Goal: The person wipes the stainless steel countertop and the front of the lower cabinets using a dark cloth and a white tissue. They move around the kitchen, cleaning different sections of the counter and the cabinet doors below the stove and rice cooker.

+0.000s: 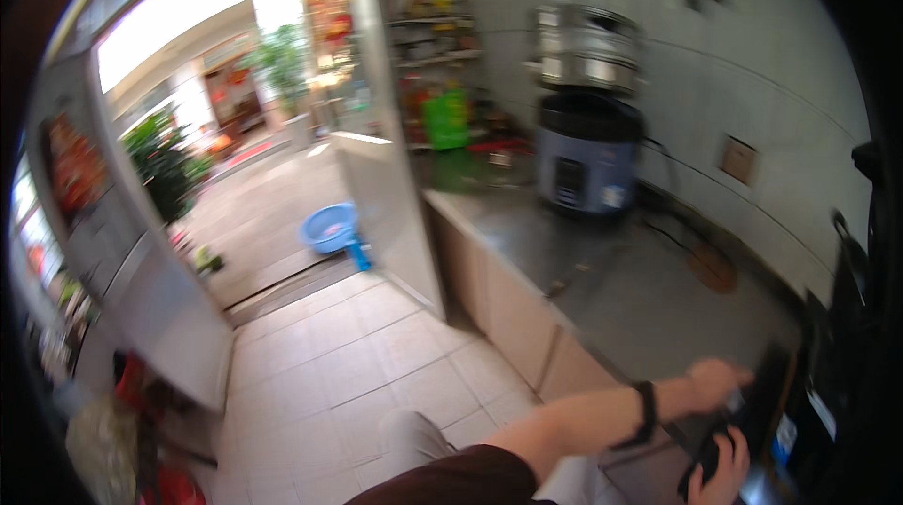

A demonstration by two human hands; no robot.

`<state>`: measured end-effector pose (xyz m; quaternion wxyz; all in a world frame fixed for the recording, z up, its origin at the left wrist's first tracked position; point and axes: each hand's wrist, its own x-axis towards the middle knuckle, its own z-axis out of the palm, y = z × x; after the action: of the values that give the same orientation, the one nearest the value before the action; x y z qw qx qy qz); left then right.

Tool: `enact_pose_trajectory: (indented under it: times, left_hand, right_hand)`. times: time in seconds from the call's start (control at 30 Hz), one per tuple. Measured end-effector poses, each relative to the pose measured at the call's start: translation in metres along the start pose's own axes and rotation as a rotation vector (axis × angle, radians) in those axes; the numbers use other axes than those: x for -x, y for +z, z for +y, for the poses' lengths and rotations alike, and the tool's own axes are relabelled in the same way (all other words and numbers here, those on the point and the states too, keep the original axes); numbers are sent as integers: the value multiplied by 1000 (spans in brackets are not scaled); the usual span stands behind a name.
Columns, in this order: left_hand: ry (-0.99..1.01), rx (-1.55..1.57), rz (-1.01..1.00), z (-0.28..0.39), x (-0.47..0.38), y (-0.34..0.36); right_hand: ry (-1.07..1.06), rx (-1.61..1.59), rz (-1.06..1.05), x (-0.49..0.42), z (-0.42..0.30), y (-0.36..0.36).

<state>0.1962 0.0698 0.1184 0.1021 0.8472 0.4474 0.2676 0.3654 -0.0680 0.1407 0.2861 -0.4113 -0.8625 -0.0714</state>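
My left hand (716, 385), with a black band at the wrist, reaches across to the lower right over the counter's front edge. Its fingers are at a dark, flat-looking object (767, 388); blur hides whether they grip it. Just below, my right hand (726, 466) has its fingers curled around a black object (705, 452) whose kind I cannot make out. A small blue-and-white item (783, 438) shows to the right of my hands.
A rice cooker (589, 152) stands on the grey countertop (635, 286), stacked metal pots (589, 46) above it. Its cord runs along the tiled wall. Behind are shelves with bottles and a green package (446, 118). A blue basin (328, 226) lies by the open doorway.
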Motion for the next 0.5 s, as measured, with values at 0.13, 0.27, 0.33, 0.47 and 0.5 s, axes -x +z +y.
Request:
enact_pose_trajectory:
  times: [0.13,0.27,0.33,0.47,0.5]
  left_hand:
    - [-156,-342,5,-52,64,-53]
    - [-243,-275,344,-102,103,-87]
    - [-177,-277,453,-114,108,-87]
    - [-193,-278,470,-123,108,-77]
    - [-210,-291,476,-124,108,-76]
  right_hand:
    - [256,-101,-228,-3,-8,0]
    - [90,-53,-262,-34,10,22]
    - [-17,-54,-263,-64,18,50]
    - [-44,-189,-299,-130,14,117]
    - [2,-176,-321,-147,13,130]
